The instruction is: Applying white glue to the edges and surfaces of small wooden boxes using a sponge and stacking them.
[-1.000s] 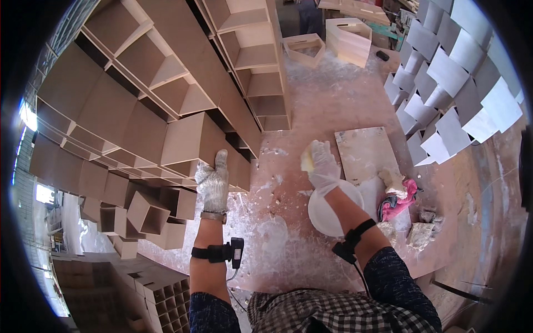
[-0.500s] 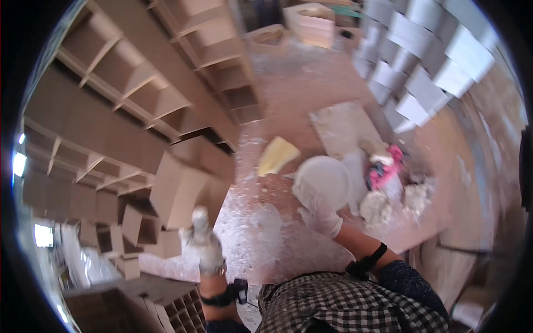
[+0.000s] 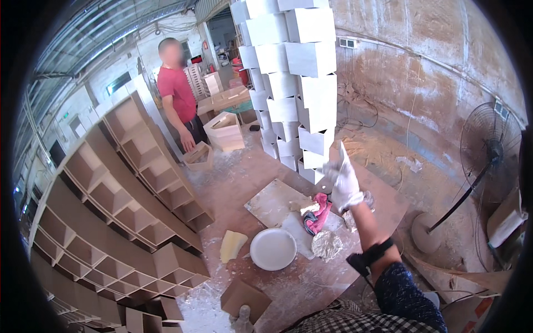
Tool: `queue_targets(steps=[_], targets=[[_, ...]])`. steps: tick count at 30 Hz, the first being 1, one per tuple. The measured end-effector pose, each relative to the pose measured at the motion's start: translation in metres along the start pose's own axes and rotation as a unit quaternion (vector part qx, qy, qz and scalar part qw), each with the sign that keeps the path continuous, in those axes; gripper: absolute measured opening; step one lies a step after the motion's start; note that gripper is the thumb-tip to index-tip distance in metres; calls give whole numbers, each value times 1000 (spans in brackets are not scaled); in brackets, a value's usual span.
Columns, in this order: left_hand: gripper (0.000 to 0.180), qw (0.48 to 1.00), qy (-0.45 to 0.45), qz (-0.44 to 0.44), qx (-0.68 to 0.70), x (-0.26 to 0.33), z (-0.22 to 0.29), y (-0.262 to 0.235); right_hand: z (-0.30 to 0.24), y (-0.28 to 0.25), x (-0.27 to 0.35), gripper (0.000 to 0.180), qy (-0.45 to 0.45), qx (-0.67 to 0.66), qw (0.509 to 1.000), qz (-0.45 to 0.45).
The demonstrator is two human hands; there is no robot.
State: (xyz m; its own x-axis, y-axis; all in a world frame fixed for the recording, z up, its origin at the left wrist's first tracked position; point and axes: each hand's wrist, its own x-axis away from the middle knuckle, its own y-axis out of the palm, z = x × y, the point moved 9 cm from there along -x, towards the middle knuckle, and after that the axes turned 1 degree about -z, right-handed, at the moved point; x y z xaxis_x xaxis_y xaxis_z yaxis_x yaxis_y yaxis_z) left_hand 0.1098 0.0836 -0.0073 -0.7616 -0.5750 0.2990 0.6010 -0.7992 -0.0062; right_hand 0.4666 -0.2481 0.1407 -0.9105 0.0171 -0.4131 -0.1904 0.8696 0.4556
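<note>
At the lower edge my left hand (image 3: 242,322), in a whitened glove, shows only in part. Its thumb lies over the rim of a brown open box (image 3: 250,294), which it grips. My right hand (image 3: 345,186), in a white glove, is raised over the table's right side with fingers stretched out and nothing seen in them. Just beyond it stands a tall stack of white boxes (image 3: 286,105). Below that hand lie a pink cloth (image 3: 319,213) and a crumbly whitish lump (image 3: 327,246). A round white dish (image 3: 273,250) sits mid-table, beside a yellow sponge (image 3: 233,246).
Rows of brown compartmented boxes (image 3: 111,205) rise at left. A pale board (image 3: 275,205) lies on the dusty table (image 3: 222,191). Another person in a red shirt (image 3: 177,91) reaches to a small box (image 3: 199,157) at the back. A standing fan (image 3: 491,147) is at right.
My view has lifted and swung, bringing in the room, person and fan. My right hand has left the round dish and risen toward the white stack. The left keeps by the brown box.
</note>
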Motion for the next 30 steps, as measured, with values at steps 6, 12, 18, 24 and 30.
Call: queue_targets(steps=[6, 12, 18, 24, 30], targets=[[51, 995, 12, -46, 83, -19, -19, 11, -36, 9, -28, 84, 11, 107, 994, 27], [48, 988, 15, -106, 114, -25, -38, 8, 67, -40, 15, 17, -5, 128, 992, -7], [45, 975, -12, -156, 158, -20, -18, 39, 274, -294, 116, 48, 261, 254, 920, 148], [42, 981, -8, -99, 166, -28, -24, 20, 229, -178, 154, 71, 143, 792, 590, -71], [39, 984, 65, -102, 127, -39, -29, 16, 216, -146, 167, 71, 137, 786, 597, -84]])
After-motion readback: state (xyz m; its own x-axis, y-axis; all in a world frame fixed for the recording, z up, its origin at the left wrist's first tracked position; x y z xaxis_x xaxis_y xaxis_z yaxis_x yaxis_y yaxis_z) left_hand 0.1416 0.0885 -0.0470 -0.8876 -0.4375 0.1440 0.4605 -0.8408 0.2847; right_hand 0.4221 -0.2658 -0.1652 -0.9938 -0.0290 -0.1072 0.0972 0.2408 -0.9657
